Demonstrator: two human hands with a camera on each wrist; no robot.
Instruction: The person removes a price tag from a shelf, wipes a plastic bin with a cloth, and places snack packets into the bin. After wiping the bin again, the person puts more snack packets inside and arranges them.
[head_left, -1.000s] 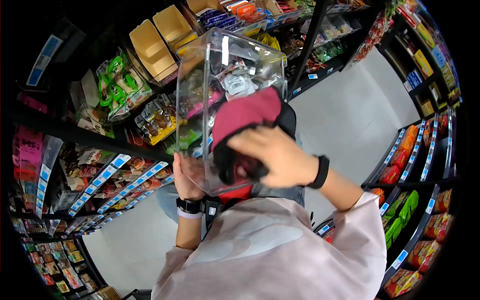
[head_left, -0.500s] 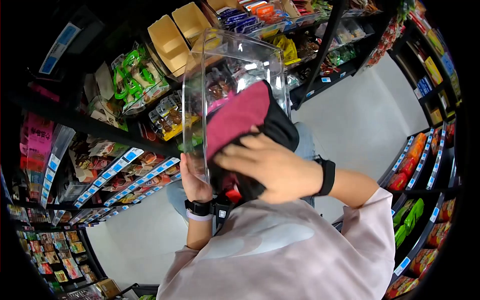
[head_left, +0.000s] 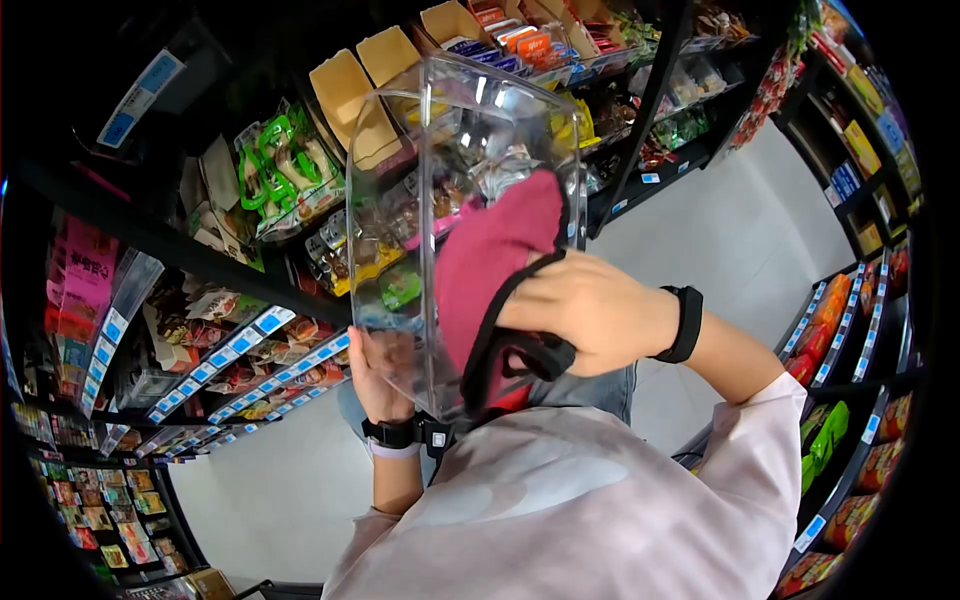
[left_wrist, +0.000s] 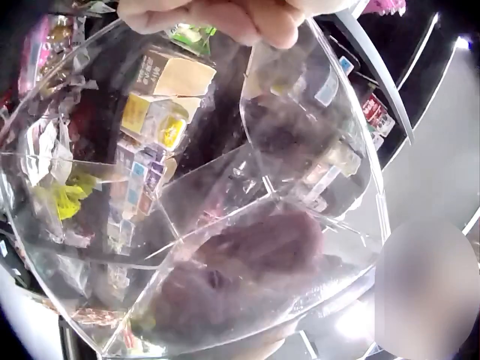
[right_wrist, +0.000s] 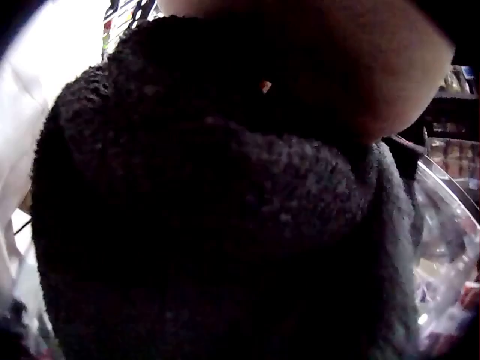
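A clear plastic bin [head_left: 428,140] is held tilted in front of the body. My left hand [head_left: 380,385] grips its lower left edge, and in the left wrist view the fingers [left_wrist: 225,19] curl at the top of its wall. My right hand [head_left: 605,310] clutches a maroon and black cloth [head_left: 480,265] inside or against the bin's right part. Dark fuzzy fabric of the cloth [right_wrist: 225,210] fills most of the right wrist view, hiding the fingertips. Through the clear wall, the cloth shows as a blurred mauve patch [left_wrist: 262,251].
Behind the bin runs a shelf with cardboard boxes [head_left: 345,105] and bagged snacks [head_left: 290,170]. Black shelving with price strips [head_left: 225,365] stands close on the left, more shelves [head_left: 865,380] on the right. Grey floor [head_left: 710,220] lies between them.
The cloth has shifted a little right and crumpled upward, with my right hand moving right and gathering it. My left hand still grips the bin.
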